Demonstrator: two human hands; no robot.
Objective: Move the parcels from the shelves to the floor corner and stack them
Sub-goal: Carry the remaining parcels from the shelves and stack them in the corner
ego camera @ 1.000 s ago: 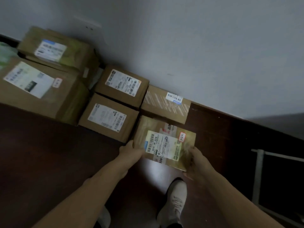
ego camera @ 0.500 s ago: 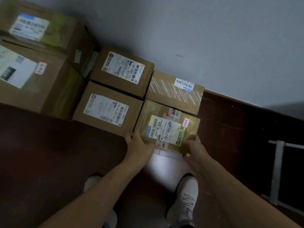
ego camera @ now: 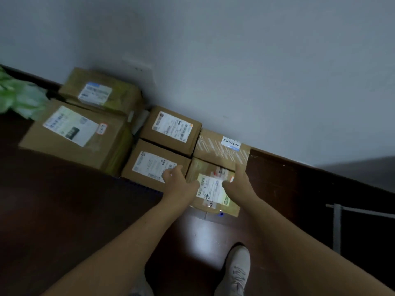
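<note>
reaching down toward the foot of the grey wall (ego camera: 235,60), the person holds both hands over a tape-wrapped parcel (ego camera: 213,201) that lies flat on the dark wooden floor (ego camera: 64,210). the left hand (ego camera: 181,184) is released. its fingers (ego camera: 173,170) are straight and spread over the seam between this parcel and the labelled box (ego camera: 147,167) touching its left side, and the thumb points across the parcel's white shipping label. the right hand (ego camera: 239,184) is likewise released, its fingers (ego camera: 239,170) straight and aimed at the striped-tape parcel (ego camera: 222,146) that sits just behind, against the wall. neither hand grasps anything; whether the palms touch the parcel's top cannot be told. a fourth box (ego camera: 171,127) stands behind the labelled one, so the four form a tight block. left of them sits a large carton (ego camera: 74,133) with a smaller carton (ego camera: 100,92) behind it by the wall, and a green plastic bag (ego camera: 19,97) lies beyond. a white shoe (ego camera: 237,272) stands on the floor below the right forearm, and a pale metal frame (ego camera: 336,227) shows at the right edge.
</note>
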